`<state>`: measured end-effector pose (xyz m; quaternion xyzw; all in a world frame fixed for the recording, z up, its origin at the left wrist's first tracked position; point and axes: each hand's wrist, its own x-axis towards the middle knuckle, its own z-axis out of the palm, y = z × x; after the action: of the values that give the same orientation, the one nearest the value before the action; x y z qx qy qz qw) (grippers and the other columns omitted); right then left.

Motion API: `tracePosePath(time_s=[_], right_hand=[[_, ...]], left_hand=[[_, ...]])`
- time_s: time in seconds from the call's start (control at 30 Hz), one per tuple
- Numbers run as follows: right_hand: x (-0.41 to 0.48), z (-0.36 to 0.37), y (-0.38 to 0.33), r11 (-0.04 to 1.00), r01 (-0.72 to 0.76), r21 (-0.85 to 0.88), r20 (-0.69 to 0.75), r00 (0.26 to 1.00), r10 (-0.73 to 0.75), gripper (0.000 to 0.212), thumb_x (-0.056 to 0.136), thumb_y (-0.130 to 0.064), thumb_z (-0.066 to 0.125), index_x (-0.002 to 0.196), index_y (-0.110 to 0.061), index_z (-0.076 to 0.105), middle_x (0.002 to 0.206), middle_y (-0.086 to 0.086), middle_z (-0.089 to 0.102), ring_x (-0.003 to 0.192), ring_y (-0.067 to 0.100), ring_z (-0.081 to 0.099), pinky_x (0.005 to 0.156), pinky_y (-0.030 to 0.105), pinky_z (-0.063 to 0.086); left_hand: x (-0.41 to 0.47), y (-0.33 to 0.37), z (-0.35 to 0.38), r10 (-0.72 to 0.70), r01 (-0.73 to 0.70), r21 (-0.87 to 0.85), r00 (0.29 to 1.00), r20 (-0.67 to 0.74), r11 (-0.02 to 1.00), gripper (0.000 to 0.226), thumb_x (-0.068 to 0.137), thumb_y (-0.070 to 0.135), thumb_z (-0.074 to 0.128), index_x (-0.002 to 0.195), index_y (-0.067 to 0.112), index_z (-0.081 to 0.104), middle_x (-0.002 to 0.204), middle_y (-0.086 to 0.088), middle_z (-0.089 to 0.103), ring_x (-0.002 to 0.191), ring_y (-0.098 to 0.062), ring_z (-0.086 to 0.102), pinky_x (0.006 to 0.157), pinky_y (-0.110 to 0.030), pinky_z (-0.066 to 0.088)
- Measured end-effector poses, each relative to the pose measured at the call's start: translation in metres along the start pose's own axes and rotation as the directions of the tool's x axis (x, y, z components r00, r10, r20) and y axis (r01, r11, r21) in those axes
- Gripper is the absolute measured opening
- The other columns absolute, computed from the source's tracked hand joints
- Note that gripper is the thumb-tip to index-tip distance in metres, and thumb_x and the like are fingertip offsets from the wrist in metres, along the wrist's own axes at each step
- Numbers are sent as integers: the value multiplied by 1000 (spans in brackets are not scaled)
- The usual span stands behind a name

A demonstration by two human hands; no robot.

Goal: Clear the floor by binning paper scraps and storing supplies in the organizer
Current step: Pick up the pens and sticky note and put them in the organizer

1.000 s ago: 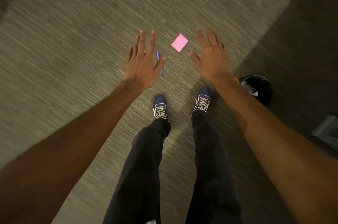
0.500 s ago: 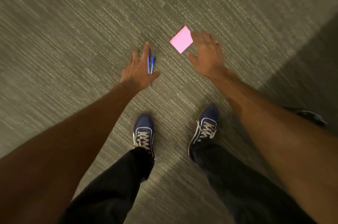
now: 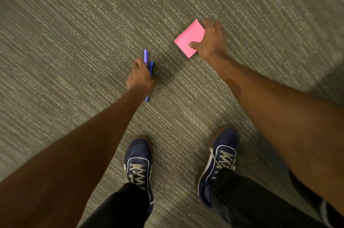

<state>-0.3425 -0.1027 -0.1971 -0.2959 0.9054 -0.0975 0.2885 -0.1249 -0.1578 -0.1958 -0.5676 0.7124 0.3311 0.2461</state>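
Two blue pens (image 3: 147,58) lie side by side on the grey carpet, and my left hand (image 3: 141,77) is closed around their middle; their ends stick out above and below my fist. A pink sticky-note pad (image 3: 189,38) lies on the carpet to the right. My right hand (image 3: 210,39) grips its right edge, with the thumb pressed on top of the pad and the fingers curled over its far side.
My two dark blue sneakers (image 3: 138,164) (image 3: 221,155) stand on the striped grey carpet (image 3: 74,41) just below the hands. A darker strip of floor (image 3: 331,78) runs along the right edge.
Both hands have dropped to the floor. The left hand went from open above the pens to closed around them. The right hand moved onto the pink pad and took hold of its edge.
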Motion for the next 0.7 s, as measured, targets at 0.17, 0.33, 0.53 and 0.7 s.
tracePosePath(time_s=[0.17, 0.33, 0.53, 0.7], right_hand=[[11, 2, 0, 996, -85, -2, 11, 996, 85, 88, 68, -22, 92, 140, -10, 43, 142, 17, 47, 128, 32, 50, 99, 47, 50], [20, -3, 1, 981, -181, 71, 43, 983, 178, 77, 59, -25, 97, 122, -13, 56, 130, 8, 57, 120, 27, 55, 95, 45, 53], [19, -5, 7, 965, -189, 180, 19, 982, 189, 47, 69, -17, 91, 107, -10, 65, 118, 6, 67, 104, 23, 66, 78, 38, 59], [9, -12, 12, 931, -141, 337, 54, 990, 130, 26, 78, -11, 83, 91, -15, 61, 104, 2, 69, 90, 18, 65, 58, 22, 50]], left_hand=[[8, -3, 3, -11, 10, -23, 999, -53, 1000, 60, 93, 7, 65, 143, -1, 31, 135, -24, 50, 123, -41, 55, 103, -51, 47], [12, -2, 1, -27, 26, -13, 999, -35, 1000, 57, 98, 12, 61, 144, -2, 31, 137, -26, 50, 125, -41, 54, 104, -49, 46], [10, 0, 8, 6, -1, 101, 999, -50, 995, 68, 99, 6, 56, 152, -8, 16, 142, -30, 44, 129, -43, 51, 107, -49, 43], [8, 1, 1, -14, 17, 56, 998, -55, 998, 51, 98, 2, 53, 144, -5, 32, 131, -29, 54, 122, -42, 56, 103, -46, 47]])
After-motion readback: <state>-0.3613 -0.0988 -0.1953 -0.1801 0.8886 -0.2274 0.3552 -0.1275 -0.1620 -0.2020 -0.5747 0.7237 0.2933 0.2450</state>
